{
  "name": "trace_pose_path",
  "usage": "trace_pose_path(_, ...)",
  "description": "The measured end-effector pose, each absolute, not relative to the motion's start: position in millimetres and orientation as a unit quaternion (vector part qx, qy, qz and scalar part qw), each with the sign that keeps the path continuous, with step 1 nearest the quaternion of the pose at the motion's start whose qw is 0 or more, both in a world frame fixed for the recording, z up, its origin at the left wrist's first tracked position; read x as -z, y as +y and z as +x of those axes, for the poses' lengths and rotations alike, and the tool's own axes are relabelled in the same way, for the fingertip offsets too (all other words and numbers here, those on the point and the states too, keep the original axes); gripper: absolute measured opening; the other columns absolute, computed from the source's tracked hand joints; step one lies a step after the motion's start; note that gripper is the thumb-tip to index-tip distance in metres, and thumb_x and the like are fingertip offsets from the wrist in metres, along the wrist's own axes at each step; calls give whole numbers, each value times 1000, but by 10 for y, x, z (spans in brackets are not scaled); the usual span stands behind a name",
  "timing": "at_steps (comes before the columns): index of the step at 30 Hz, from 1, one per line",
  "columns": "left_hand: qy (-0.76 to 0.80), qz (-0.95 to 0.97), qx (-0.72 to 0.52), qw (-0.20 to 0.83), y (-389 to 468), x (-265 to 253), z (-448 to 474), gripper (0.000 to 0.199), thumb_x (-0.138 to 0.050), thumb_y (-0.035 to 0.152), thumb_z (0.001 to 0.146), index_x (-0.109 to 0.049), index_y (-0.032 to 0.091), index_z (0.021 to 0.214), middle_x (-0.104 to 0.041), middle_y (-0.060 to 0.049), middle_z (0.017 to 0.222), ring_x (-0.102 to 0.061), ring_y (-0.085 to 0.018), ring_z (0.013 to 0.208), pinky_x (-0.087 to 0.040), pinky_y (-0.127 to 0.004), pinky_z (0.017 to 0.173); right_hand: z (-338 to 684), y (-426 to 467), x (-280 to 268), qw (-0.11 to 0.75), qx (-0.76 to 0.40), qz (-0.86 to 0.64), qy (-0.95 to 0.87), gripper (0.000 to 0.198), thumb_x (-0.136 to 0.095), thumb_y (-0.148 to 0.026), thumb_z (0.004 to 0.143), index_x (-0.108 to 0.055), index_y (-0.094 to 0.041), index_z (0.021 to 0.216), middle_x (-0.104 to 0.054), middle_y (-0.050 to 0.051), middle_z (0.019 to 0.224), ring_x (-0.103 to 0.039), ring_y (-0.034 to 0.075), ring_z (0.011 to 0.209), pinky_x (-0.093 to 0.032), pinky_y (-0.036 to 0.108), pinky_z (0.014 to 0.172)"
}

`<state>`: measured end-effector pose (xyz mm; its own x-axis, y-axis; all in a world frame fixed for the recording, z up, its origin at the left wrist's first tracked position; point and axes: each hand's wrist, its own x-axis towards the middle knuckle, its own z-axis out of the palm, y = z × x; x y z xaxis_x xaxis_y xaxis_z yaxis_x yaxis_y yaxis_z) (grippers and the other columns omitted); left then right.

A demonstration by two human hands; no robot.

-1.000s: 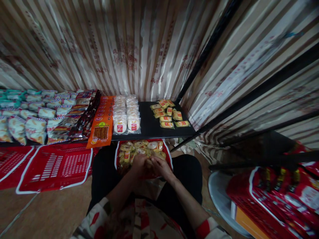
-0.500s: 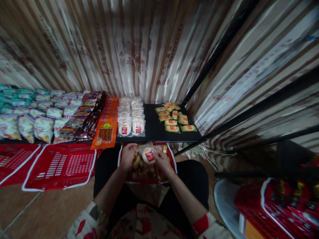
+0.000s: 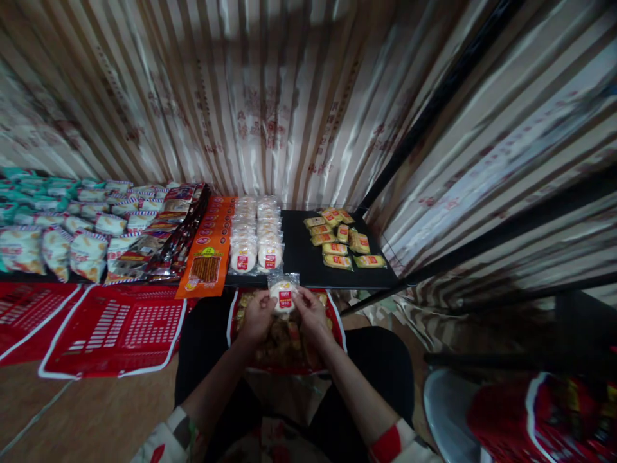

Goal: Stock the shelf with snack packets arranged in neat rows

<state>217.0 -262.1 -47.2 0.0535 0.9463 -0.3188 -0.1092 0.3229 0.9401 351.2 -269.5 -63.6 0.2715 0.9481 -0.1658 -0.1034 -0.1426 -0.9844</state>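
Observation:
Between my two hands is a round white cracker packet (image 3: 283, 297) in clear wrap with a red label, held upright above a red basket (image 3: 232, 321). My left hand (image 3: 258, 314) pinches its left edge. On the opposite edge, the fingers of my right hand (image 3: 312, 312) are closed as well. Several yellowish wrapped snacks (image 3: 279, 344) fill the basket below, partly hidden by my hands and forearms. Just beyond, two rows of matching white cracker packets (image 3: 257, 238) stand on the black shelf (image 3: 299, 276).
Left of the rows lie an orange snack bag (image 3: 205, 251), dark brown packets (image 3: 168, 238) and white snack bags (image 3: 89, 251). Small yellow packets (image 3: 337, 247) are scattered at the shelf's right. Another red basket (image 3: 116, 328) sits low left. Black metal bars (image 3: 434, 148) slant across the right side.
My left hand has come over to the cracker packet and now grips it together with my right. The packet has straightened and moved slightly toward the shelf edge. The view has shifted a little.

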Motion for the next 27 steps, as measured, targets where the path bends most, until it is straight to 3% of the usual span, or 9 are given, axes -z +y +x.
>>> trace_pose_path(9,637,570,-385,349,-2162,504,2097,26,-52,28,79,-62,17,101,-68,-7,94,-62,-18,84,-47,-32,80,3503,-2165,513,443,-350,-645,-516,35,-59,-48,69,-63,-19,86,-62,0,73,-54,14,66,-44,27,66)
trace_pose_path(15,646,631,-380,200,-2083,601,2076,31,-48,23,81,-57,15,110,-63,-11,104,-58,-23,99,-45,-38,90,3436,-1922,595,380,-264,-678,-571,30,-54,-48,74,-61,-20,77,-56,-1,66,-51,13,62,-39,24,59)
trace_pose_path(27,640,675,-344,127,-2046,771,2067,32,-46,17,81,-54,14,112,-60,-12,107,-54,-24,105,-44,-39,94,3413,-1833,583,317,-157,-703,-617,26,-47,-42,83,-60,-20,78,-57,2,70,-52,15,62,-37,25,59)
